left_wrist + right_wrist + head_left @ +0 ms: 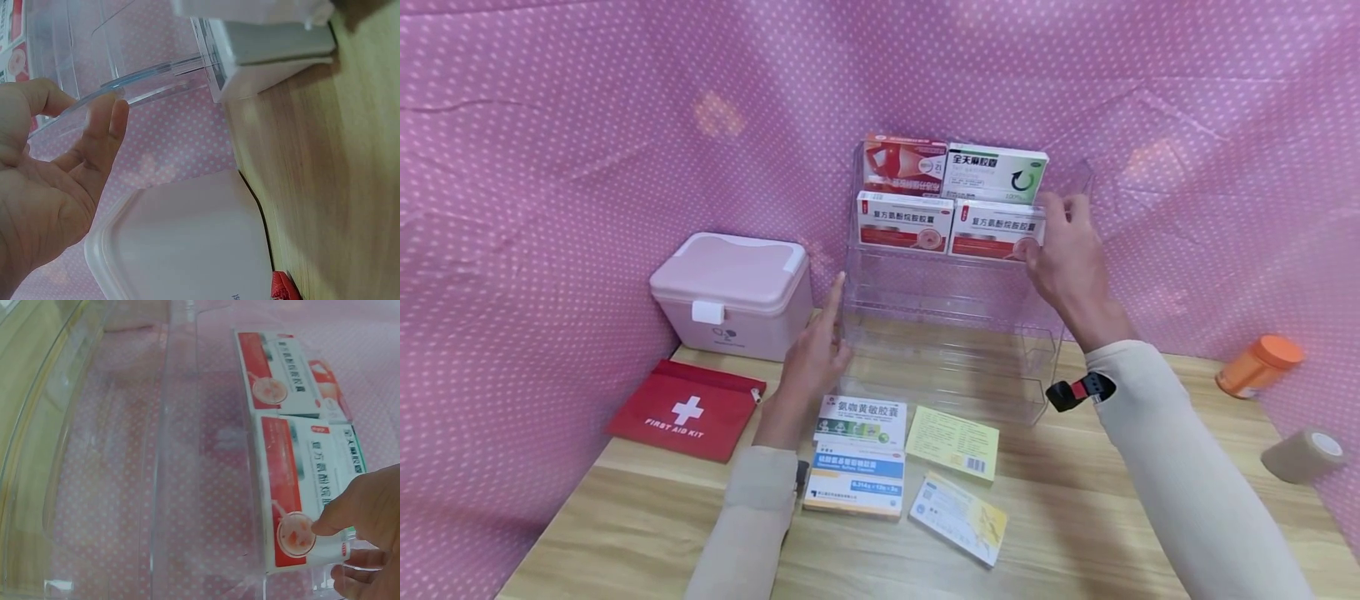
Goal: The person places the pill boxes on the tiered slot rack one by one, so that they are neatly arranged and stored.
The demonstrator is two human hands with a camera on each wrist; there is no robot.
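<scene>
Clear acrylic tiered rack [951,333] stood at the back of the wooden worktop [1075,517], just beside a pink lidded plastic case [732,293]. Right hand [1070,254] pinched the right end of a red-and-white medicine box [997,231] seated on the second tier, beside its twin [904,220]. Left hand [815,354], fingers straight and loose, touched the rack's left edge.

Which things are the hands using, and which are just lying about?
In use: clear rack, steadied by left hand; red-and-white box, gripped by right hand.

Lying about: pink case, first aid pouch, orange bottle, bandage roll.
</scene>
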